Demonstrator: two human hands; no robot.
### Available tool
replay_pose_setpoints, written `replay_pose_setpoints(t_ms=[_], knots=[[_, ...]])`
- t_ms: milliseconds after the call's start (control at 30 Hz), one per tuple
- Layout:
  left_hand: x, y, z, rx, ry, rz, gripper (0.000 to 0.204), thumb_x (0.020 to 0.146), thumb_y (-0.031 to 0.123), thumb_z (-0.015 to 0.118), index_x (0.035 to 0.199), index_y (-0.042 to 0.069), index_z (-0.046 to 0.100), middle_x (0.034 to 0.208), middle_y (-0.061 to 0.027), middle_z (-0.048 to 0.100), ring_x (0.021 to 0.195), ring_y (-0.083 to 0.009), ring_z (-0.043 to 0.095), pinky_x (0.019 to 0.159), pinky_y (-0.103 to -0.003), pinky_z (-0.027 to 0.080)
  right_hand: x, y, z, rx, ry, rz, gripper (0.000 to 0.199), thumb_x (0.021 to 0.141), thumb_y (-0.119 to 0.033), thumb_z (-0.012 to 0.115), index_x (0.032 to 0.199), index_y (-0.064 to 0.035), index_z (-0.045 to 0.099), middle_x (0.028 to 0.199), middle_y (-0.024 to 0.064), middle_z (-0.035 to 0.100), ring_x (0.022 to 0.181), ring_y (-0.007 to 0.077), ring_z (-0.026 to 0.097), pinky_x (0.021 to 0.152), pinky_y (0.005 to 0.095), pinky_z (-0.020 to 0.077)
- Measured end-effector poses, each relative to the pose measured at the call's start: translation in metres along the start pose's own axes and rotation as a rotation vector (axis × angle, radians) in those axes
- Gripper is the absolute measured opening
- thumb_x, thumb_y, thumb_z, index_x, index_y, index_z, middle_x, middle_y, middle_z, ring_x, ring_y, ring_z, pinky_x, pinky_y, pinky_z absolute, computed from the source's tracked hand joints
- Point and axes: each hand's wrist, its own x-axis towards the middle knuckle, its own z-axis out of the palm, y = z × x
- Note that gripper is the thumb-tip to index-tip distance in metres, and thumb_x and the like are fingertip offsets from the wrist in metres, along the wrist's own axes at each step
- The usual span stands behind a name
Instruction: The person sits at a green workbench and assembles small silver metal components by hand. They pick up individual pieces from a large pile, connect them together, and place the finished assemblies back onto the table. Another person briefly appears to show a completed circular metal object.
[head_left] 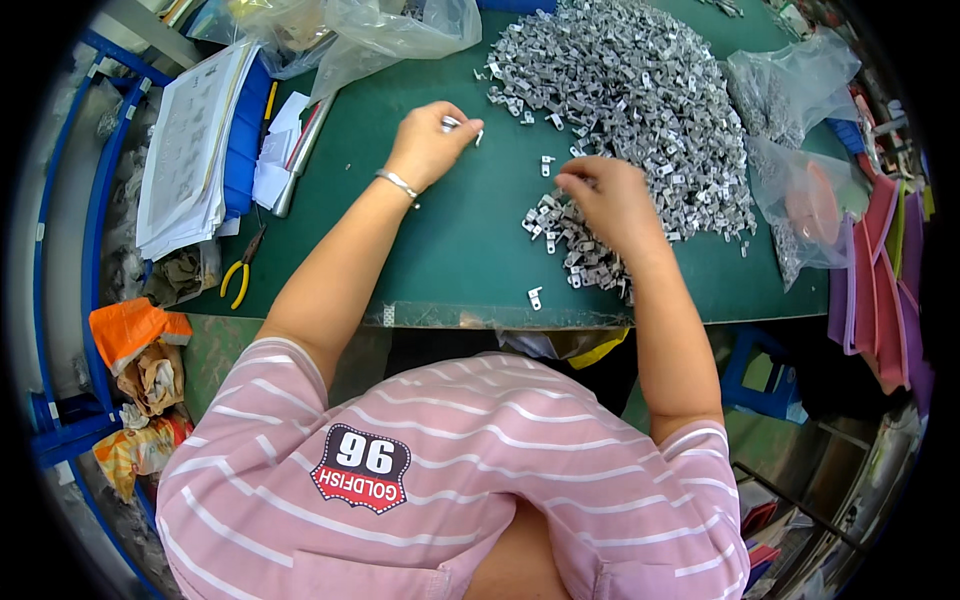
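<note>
two hands point(430, 145) point(600, 195), small metal brackets point(640, 90), green table point(450, 240)

- Two hands: left hand point(428, 142) at eleven o'clock, right hand point(605, 200) at one o'clock.
- One big heap of small metal brackets point(640, 90) at twelve, too many to count.
- One pair of yellow-handled pliers point(240, 272) at nine.
- One paper stack point(190, 145) at ten.

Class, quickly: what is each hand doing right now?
Left hand: closed, pinching a small metal part.
Right hand: fingers curled among the small metal clips; grip cannot be told.
</note>
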Motion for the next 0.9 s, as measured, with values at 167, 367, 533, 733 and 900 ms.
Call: replay_pose_setpoints(t_ms=[167, 367, 533, 733, 900], knots=[[0.006, -0.008, 0.019, 0.276, -0.003, 0.133, 0.018, 0.077, 0.018, 0.069, 0.084, 0.002, 0.062, 0.080, -0.0142, 0.064, 0.075, -0.0246, 0.063, 0.069, -0.033, 0.048, 0.006, -0.005, 0.017, -0.416, -0.178, 0.078, 0.014, 0.078, -0.017, 0.063, 0.080, -0.0035, 0.067, 0.081, 0.0185, 0.064, 0.078, 0.0356, 0.063, 0.071, 0.0434, 0.0499], [-0.011, 0.006, 0.013, -0.178, -0.197, -0.028, 0.012, 0.081, 0.010, 0.065, 0.088, 0.001, 0.060, 0.078, -0.0101, 0.062, 0.066, -0.0171, 0.057, 0.056, -0.028, 0.044, -0.006, -0.003, -0.004, 0.410, -0.091, 0.339, 0.014, 0.081, -0.010, 0.062, 0.090, -0.0001, 0.068, 0.073, 0.0102, 0.065, 0.059, 0.0166, 0.058, 0.053, 0.0274, 0.0450], [-0.032, 0.023, 0.011, -1.064, -0.482, -0.359, 0.011, 0.085, 0.006, 0.061, 0.093, 0.000, 0.057, 0.081, -0.0051, 0.056, 0.060, -0.0056, 0.045, 0.045, -0.018, 0.034, -0.021, -0.005, -0.015, 0.945, -0.147, 0.473, 0.014, 0.083, -0.009, 0.062, 0.094, 0.0009, 0.066, 0.071, 0.0045, 0.063, 0.052, 0.0050, 0.049, 0.044, 0.0163, 0.0349], [-0.033, 0.018, 0.011, -1.613, -0.762, -0.361, 0.021, 0.084, 0.009, 0.054, 0.100, -0.003, 0.054, 0.086, -0.0127, 0.056, 0.068, -0.0161, 0.054, 0.043, -0.021, 0.041, -0.040, 0.023, -0.030, 1.854, -0.054, 0.284, 0.018, 0.092, -0.021, 0.048, 0.090, -0.0037, 0.054, 0.084, 0.0085, 0.052, 0.073, 0.0169, 0.049, 0.041, 0.0197, 0.0361], [-0.016, 0.017, 0.014, -1.526, -0.751, -0.364, 0.020, 0.087, 0.020, 0.053, 0.087, 0.001, 0.053, 0.079, -0.0083, 0.052, 0.063, -0.0121, 0.048, 0.040, -0.019, 0.037, -0.054, 0.048, -0.063, 1.378, 0.112, 0.348, 0.009, 0.086, -0.011, 0.060, 0.087, -0.0025, 0.059, 0.080, 0.0072, 0.057, 0.063, 0.0109, 0.050, 0.043, 0.0164, 0.0364]])
